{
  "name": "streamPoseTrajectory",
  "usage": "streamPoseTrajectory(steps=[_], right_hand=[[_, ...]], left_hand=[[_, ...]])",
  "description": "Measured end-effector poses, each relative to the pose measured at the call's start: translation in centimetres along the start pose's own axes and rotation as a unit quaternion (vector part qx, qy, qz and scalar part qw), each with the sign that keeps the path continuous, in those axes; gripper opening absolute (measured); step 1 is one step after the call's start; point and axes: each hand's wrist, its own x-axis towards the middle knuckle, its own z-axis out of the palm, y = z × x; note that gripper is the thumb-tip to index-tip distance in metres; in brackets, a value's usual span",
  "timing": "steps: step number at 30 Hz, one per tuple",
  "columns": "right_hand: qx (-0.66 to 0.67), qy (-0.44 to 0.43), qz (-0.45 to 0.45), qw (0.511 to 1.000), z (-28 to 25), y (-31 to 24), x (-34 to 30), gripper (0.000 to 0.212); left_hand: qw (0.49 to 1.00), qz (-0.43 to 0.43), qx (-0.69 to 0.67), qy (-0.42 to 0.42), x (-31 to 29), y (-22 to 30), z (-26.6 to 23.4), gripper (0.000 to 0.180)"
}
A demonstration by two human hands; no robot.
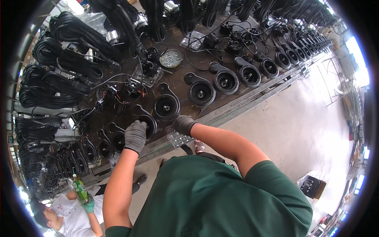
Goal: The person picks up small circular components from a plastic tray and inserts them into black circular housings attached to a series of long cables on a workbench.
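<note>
Left gloved hand (135,136): I am seeing fingers overlapping the black round housing (154,126), left of the clear parts tray (180,140), its tabbed long axis pointing away-left. Right gloved hand (184,125): nearer, overlapping the tray's far edge. Finger closure, both: I cannot tell.

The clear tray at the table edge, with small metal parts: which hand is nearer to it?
Right. The right hand is close beside the clear tray. The left hand is farther away, to the tray's left, at a black round housing.
</note>
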Motion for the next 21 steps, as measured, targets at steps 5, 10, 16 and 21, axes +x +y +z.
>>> streamPoseTrajectory(steps=[5, 10, 16, 21], right_hand=[[-0.15, -0.103, -0.07, 0.981, 6.2, 2.8, 0.2, 0.02], [-0.133, -0.176, -0.014, 0.975, 2.2, 0.6, 0.6, 0.02], [-0.048, -0.162, 0.034, 0.985, -0.3, 1.8, 0.9, 0.022], [0.008, -0.025, 0.018, 1.0, 0.2, 3.7, -1.8, 0.036]], left_hand=[[0.999, 0.026, 0.034, -0.016, 1.8, 1.4, -0.7, 0.012], [1.0, 0.016, -0.007, -0.017, 2.0, 0.3, 0.5, 0.012], [0.993, -0.024, -0.113, 0.031, 0.4, 0.8, -0.9, 0.029], [0.917, 0.056, -0.301, 0.256, -4.3, 5.7, -1.1, 0.023]])
